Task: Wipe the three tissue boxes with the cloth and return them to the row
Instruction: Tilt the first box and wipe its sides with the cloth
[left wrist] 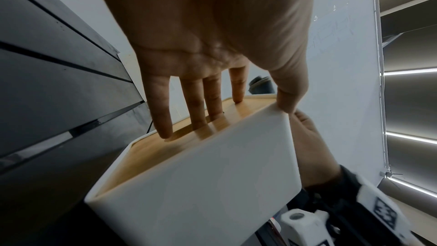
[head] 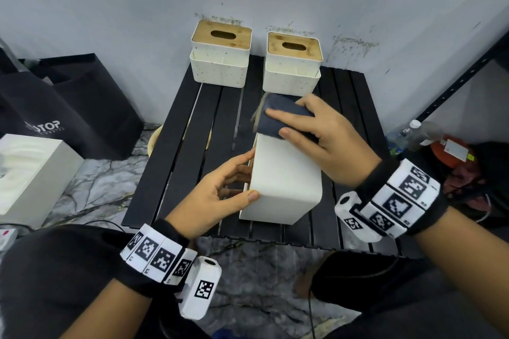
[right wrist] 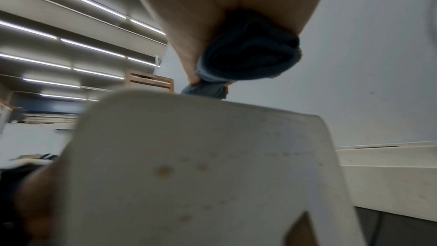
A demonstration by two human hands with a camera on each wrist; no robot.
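Observation:
Two white tissue boxes with wooden lids, one to the left (head: pixel 220 63) and one to the right (head: pixel 292 66), stand upright at the back of the black slatted table (head: pixel 190 151). The third tissue box (head: pixel 283 181) (left wrist: pixel 201 184) (right wrist: pixel 201 166) lies on its side mid-table, its lid facing left. My left hand (head: pixel 245 175) (left wrist: pixel 262 103) holds it, fingers flat on the wooden lid and thumb hooked over the top edge. On the box's far end, my right hand (head: pixel 278 123) grips a folded dark blue cloth (head: pixel 281 103) (left wrist: pixel 260 85) (right wrist: pixel 248 57).
A wall runs close behind the table. On the floor to the left are a black bag (head: pixel 68 107) and a white carton (head: pixel 30 173). To the right are a dark shelf post (head: pixel 462 74), a plastic bottle (head: pixel 413 132) and red clutter.

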